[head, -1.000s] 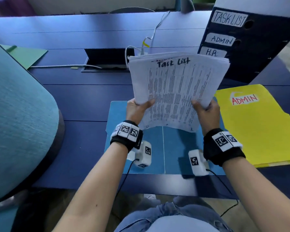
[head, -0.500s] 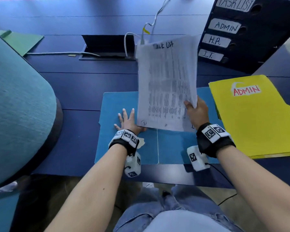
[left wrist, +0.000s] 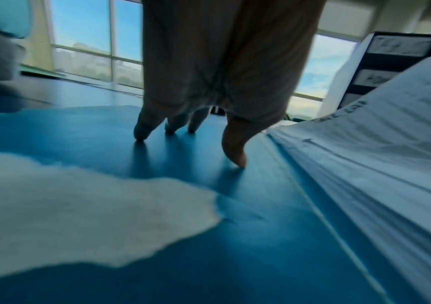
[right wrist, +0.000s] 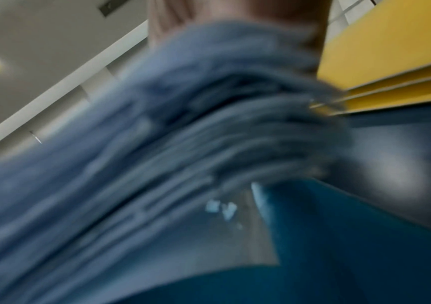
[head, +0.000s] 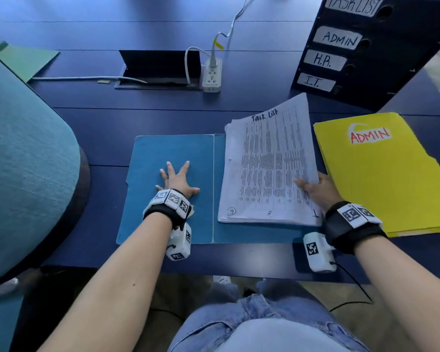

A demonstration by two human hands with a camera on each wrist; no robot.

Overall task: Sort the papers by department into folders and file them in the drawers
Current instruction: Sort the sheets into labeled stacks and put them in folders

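An open blue folder (head: 170, 148) lies flat on the dark blue table. My left hand (head: 177, 177) presses its left flap with spread, straight fingers (left wrist: 141, 131). A thick stack of papers headed "Task List" (head: 267, 168) lies on the folder's right half, its right side still raised. My right hand (head: 315, 189) grips the stack's lower right edge, thumb on top. The right wrist view shows the blurred paper stack (right wrist: 157, 164) close up. A shut yellow folder marked "ADMIN" (head: 381, 179) lies to the right. The dark drawer unit (head: 381, 54), labelled TASK LIST, ADMIN, H.R., I.T., stands at the back right.
A green folder (head: 23, 59) lies at the far left. A white power strip (head: 212, 76) with cables sits beside an open cable hatch (head: 160, 69) at the table's middle back. A teal chair back (head: 23, 161) rises at my left.
The Task List stack came down from upright in both hands onto the blue folder's right half. My left hand let go of it and went flat on the left flap.
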